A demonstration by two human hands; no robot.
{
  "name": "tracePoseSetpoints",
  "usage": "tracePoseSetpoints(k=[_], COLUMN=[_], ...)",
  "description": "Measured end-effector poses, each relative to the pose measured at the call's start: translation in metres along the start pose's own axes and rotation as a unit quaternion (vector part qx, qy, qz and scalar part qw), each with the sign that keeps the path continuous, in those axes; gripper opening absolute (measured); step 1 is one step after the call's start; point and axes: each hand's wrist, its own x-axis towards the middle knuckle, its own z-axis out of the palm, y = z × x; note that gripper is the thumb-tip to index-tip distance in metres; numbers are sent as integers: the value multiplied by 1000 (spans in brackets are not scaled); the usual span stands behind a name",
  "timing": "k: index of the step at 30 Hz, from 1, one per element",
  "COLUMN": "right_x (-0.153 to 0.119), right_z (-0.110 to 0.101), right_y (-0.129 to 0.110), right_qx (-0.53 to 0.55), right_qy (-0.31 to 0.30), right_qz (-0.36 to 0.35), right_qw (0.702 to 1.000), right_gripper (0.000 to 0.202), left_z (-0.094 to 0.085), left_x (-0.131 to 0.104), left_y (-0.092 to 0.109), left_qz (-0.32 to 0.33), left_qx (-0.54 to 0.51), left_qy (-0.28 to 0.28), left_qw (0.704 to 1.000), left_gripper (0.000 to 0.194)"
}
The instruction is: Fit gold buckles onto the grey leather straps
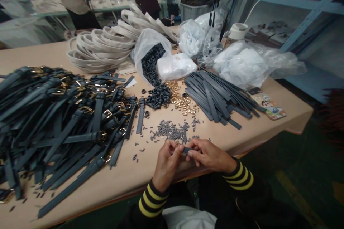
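Observation:
Both hands meet at the table's front edge around a short dark leather strap (186,150). My left hand (169,162) is closed on the strap's left end, where a bit of gold metal shows at the fingertips. From the other side, my right hand (206,154) pinches the same strap. Just beyond the hands lie many small dark tubes (173,131). Gold buckles (181,98) are scattered farther back, beside a heap of dark loops (158,96) spilling from a plastic bag (139,55).
A large pile of buckled straps (61,121) covers the table's left side. Plain straps (215,96) lie to the right, near a cartoon-printed card (268,105). Behind are beige strap coils (102,48), plastic bags (239,62) and a white round object (238,31). Two people stand farther back.

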Motion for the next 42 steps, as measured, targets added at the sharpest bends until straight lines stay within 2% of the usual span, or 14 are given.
tracePoseSetpoints(k=[4, 6, 9, 11, 12, 13, 17, 21, 24, 28, 31, 35, 38, 42], right_x=[-1, 0, 4, 5, 6, 6, 13, 23, 24, 18, 14, 13, 12, 10], right_z=[-8, -12, -13, -8, -4, 1, 29, 49, 50, 42, 40, 39, 35, 26], right_y=[-4, -9, -20, -26, -29, -30, -24, -17, -15, -11, -6, -3, -4, -5], right_qx=[-135, -223, -350, -387, -385, -374, -338, -361, -322, -135, -38, 48, 105, 147], right_qy=[-14, -1, 133, 246, 273, 275, 188, 180, 183, 160, 159, 163, 171, 175], right_qz=[-41, -63, -102, -128, -139, -147, -116, -67, -70, -75, -41, -7, -4, -8], right_qw=[990, 973, 922, 880, 871, 873, 915, 913, 926, 975, 986, 985, 980, 974], right_gripper=[6, 6, 15, 19, 17, 12, 4, 9, 8, 4, 5, 11, 17, 26], left_z=[-6, -6, -2, 2, 4, 5, 10, 14, 16, 13, 10, 5, 1, -1], left_x=[3, 5, 8, 10, 11, 12, 14, 11, 8, 5, 4, 3, -1, -9], left_y=[8, 11, 12, 12, 13, 14, 16, 15, 14, 12, 7, 0, -2, 3], left_qz=[4, -4, -35, -58, -65, -69, -66, -62, -46, -12, 0, 26, 67, 108], left_qx=[69, 64, -34, -144, -198, -246, -345, -356, -349, -322, -312, -238, -113, 34], left_qy=[-100, -97, -41, 5, 26, 42, 55, 72, 87, 103, 103, 106, 148, 181], left_qw=[993, 993, 998, 988, 978, 966, 935, 930, 932, 941, 944, 965, 980, 977], left_gripper=[24, 25, 26, 24, 22, 21, 21, 26, 26, 24, 20, 21, 21, 19])
